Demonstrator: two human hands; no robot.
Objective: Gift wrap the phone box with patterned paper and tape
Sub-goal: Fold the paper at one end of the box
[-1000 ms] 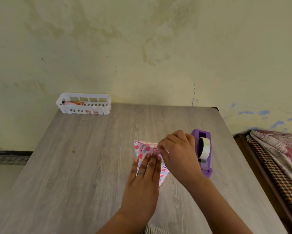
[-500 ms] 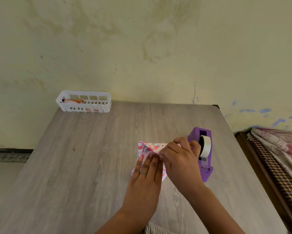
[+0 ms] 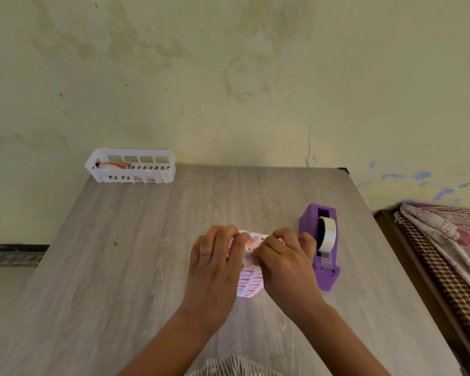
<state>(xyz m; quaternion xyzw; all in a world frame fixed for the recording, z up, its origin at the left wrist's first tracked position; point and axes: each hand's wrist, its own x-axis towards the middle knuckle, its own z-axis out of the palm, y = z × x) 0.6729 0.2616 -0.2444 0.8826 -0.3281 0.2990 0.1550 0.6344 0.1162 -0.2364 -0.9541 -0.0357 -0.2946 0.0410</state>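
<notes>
The phone box, covered in white paper with pink and blue marks (image 3: 250,280), lies on the grey wooden table (image 3: 147,253) between my hands. My left hand (image 3: 214,267), a ring on one finger, curls over the box's left side and far end, fingertips pinching the paper. On the right side, my right hand (image 3: 285,264) pinches the paper flap at the far end. Most of the box is hidden by both hands. A purple tape dispenser (image 3: 320,245) with a clear tape roll stands just right of my right hand.
A white slotted plastic basket (image 3: 132,169) with something printed inside sits at the table's far left corner against the stained wall. To the right of the table lies a bed with patterned cloth (image 3: 445,240). The table's right edge runs close past the dispenser.
My left hand went from lying flat on top of the box to gripping its left far corner. My right hand stayed at the far-end flap. The view shifted slightly.
</notes>
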